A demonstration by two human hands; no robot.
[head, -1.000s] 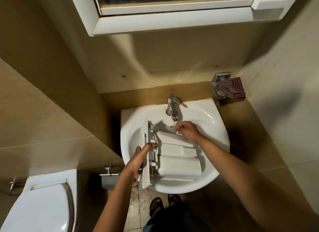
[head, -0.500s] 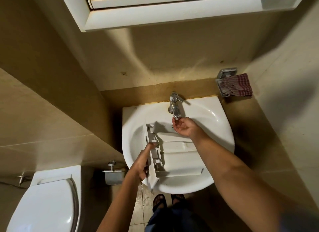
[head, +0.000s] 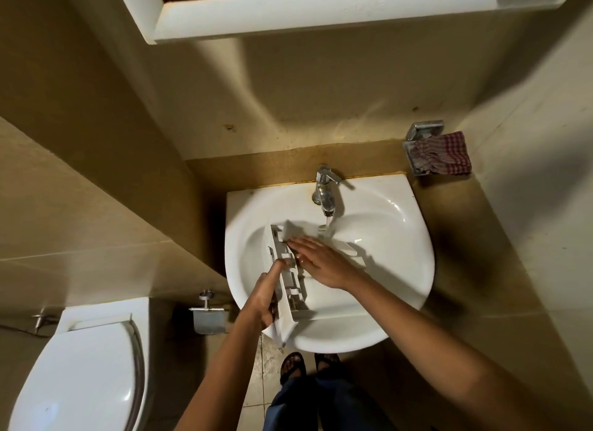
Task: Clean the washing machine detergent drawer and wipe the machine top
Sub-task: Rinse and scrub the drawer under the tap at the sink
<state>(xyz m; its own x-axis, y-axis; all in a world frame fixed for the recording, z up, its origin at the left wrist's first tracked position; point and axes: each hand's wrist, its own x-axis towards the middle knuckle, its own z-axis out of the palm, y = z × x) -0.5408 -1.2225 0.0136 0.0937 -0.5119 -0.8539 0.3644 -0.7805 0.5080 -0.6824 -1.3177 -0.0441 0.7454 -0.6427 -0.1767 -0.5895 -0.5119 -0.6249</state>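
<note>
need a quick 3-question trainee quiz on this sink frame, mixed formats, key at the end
1. True or false: water is running from the tap into the sink.
2. Multiple choice. The left hand: A) grips the detergent drawer by its front panel; B) turns the tap; C) holds a sponge.
3. Fill in: the right hand rests with straight fingers on the ____.

Key: 1 true; 2 A; 3 detergent drawer.
</note>
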